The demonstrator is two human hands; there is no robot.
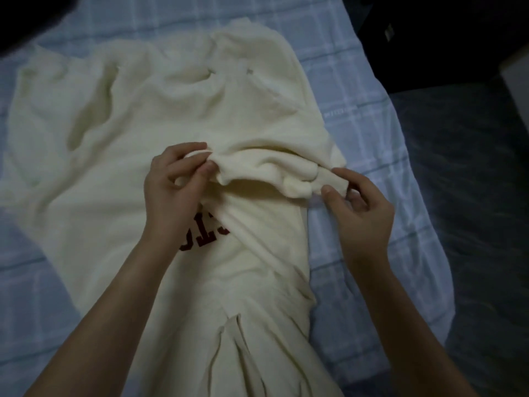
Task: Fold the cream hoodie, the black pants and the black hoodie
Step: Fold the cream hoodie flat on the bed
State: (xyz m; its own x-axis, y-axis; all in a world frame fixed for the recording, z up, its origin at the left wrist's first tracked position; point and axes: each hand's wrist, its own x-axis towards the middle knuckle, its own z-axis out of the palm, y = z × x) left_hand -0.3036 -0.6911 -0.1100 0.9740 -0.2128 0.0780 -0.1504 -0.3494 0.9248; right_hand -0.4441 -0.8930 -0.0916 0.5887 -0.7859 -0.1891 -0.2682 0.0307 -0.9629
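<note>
The cream hoodie (137, 133) lies spread across the bed, with dark red letters partly showing near its middle. A sleeve is folded in over the body, its cuff bunched at the centre. My left hand (174, 184) pinches the left end of that bunched cuff. My right hand (357, 207) pinches the cuff's right end with thumb and fingers. The hood lies nearest me at the bottom of the view. The black pants are nowhere to be seen, and a dark shape (25, 15) at the top left corner is too dim to identify.
The bed is covered by a pale blue checked sheet (357, 116). Its right edge drops to a dark floor (472, 181). Dark furniture (429, 32) stands at the top right.
</note>
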